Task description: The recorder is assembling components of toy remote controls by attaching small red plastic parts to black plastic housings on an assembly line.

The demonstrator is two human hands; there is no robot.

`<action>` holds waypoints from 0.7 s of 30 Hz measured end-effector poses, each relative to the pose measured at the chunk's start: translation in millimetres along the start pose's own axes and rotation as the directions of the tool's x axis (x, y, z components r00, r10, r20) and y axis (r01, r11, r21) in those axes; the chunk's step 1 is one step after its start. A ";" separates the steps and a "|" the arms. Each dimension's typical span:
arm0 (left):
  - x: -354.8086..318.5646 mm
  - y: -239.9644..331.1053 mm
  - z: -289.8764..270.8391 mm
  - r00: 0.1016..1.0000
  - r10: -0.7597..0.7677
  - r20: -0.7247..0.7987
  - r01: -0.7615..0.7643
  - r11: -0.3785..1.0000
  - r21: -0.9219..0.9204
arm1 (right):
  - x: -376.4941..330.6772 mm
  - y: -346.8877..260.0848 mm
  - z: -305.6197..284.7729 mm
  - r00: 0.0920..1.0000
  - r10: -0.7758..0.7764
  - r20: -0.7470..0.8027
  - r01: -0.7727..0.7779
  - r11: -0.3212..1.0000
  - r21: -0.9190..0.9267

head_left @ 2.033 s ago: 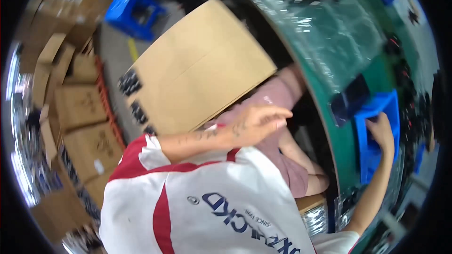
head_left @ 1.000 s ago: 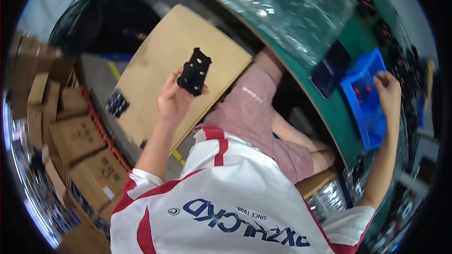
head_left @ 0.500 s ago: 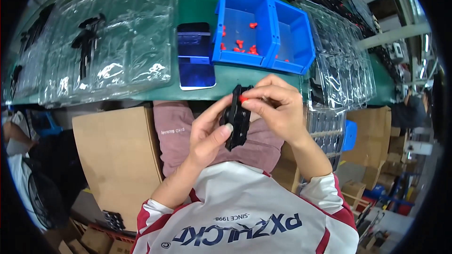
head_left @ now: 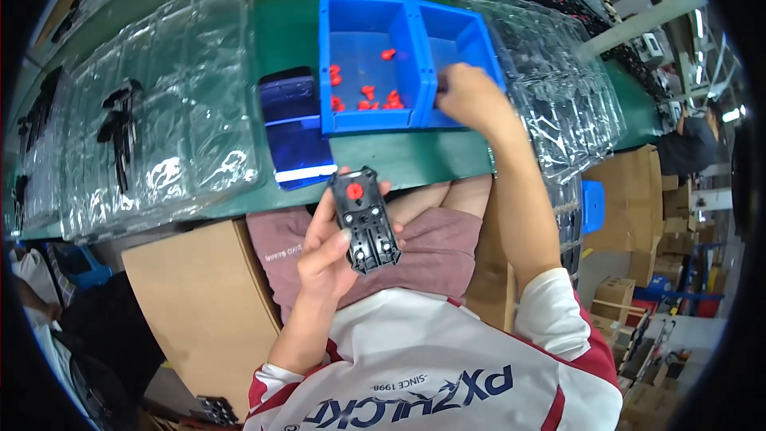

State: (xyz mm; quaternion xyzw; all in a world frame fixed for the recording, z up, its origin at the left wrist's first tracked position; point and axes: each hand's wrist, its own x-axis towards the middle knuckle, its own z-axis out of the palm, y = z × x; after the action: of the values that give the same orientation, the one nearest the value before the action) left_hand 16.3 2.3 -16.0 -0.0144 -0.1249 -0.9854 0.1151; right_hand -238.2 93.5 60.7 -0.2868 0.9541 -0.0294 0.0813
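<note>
Black plastic part (head_left: 365, 222) sits clasped in raised left hand (head_left: 331, 249); right hand (head_left: 465, 96), fingers hidden, reaches into blue bin (head_left: 447, 32).

A: The surface (head_left: 287, 12) is green; the two bins (head_left: 399, 116) are bright blue, and the small pieces (head_left: 369, 96) inside one are red.

B: The plastic part (head_left: 365, 223) is black with one red dot; the bags (head_left: 159, 136) are clear, the shirt (head_left: 431, 375) white with red trim.

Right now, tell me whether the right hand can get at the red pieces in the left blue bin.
Probably yes. The right hand is in the neighbouring bin; only a low divider separates it from the red pieces, which lie uncovered in the open-topped left blue bin.
</note>
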 end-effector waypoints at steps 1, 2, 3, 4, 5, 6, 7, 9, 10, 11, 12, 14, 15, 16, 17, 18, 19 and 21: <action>1.8 -1.2 3.9 1.000 -0.009 -0.007 0.009 1.000 -0.002 | 6.3 2.3 0.3 1.000 0.018 -0.018 -0.018 1.000 -0.007; 1.8 -1.8 5.9 1.000 -0.010 -0.022 0.010 1.000 -0.001 | 12.6 0.9 3.9 0.999 0.010 0.031 -0.011 0.999 0.037; 4.6 -2.7 7.8 0.999 -0.014 -0.038 0.014 1.000 -0.001 | 15.3 3.4 3.0 0.997 0.001 0.079 -0.008 0.997 0.082; 4.2 -1.0 8.0 0.999 -0.016 -0.037 0.016 1.000 -0.002 | 14.1 3.5 1.7 0.997 0.004 0.078 -0.011 0.997 0.081; 4.3 0.6 8.0 0.999 -0.016 -0.042 0.017 1.000 0.006 | 12.2 4.3 -1.4 0.999 0.006 0.037 -0.011 0.992 0.127; 5.0 1.9 8.1 0.999 -0.017 -0.048 0.018 1.000 0.014 | 10.3 6.3 -5.4 1.000 0.010 -0.004 -0.009 0.985 0.173; 6.3 3.0 8.5 0.998 -0.018 -0.054 0.020 1.000 0.022 | 8.2 8.7 -10.1 0.999 0.017 -0.044 -0.007 0.976 0.218; 9.3 5.3 11.0 0.998 -0.008 -0.067 0.010 0.999 0.031 | -0.5 7.6 -22.8 0.979 0.062 -0.196 0.011 0.937 0.350; 12.6 5.6 13.5 0.998 -0.033 -0.050 0.033 0.999 0.003 | -12.7 4.0 -30.9 0.949 0.106 -0.296 0.035 0.901 0.433; 11.7 9.4 14.0 0.998 -0.038 -0.052 0.037 0.999 -0.014 | -25.4 -9.5 -38.5 0.959 0.072 -0.274 0.060 0.894 0.444; 11.1 13.0 14.5 0.998 -0.039 -0.055 0.037 0.999 -0.030 | -41.3 -24.0 -49.4 0.973 -0.002 -0.231 0.139 0.805 0.577; 6.6 22.6 15.4 0.997 -0.025 -0.073 0.024 1.000 -0.019 | -72.4 -52.0 -47.2 0.965 -0.200 -0.171 0.260 0.611 0.748; 9.0 21.9 17.1 0.996 -0.009 -0.086 0.010 1.000 0.013 | -84.1 -63.0 -39.6 0.933 -0.321 -0.160 0.315 0.518 0.796; 11.5 22.6 18.6 0.999 0.012 -0.040 -0.011 0.999 0.035 | -89.5 -69.4 -28.3 0.869 -0.430 -0.245 0.447 0.472 0.760; 13.9 21.1 25.8 0.992 0.046 -0.115 -0.029 0.989 0.146 | -99.4 -79.3 -21.6 0.872 -0.440 -0.214 0.430 0.482 0.764; 13.6 24.8 32.1 0.980 0.078 -0.184 -0.030 0.968 0.249 | -105.2 -89.8 -16.6 0.878 -0.441 -0.185 0.411 0.498 0.763; 8.7 32.3 33.8 0.976 0.104 -0.192 -0.050 0.962 0.270 | -103.9 -99.1 -13.2 0.865 -0.462 -0.193 0.425 0.474 0.771; -2.8 42.5 36.1 0.955 0.178 -0.235 -0.098 0.944 0.315 | -100.7 -115.5 -5.5 0.838 -0.516 -0.178 0.431 0.427 0.795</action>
State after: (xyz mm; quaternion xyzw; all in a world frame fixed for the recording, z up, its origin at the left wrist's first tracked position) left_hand 28.9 -28.1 29.2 0.1240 -0.2552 -0.9377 0.2007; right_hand -93.8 52.9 91.9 -0.4741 0.7069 -0.4692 0.2354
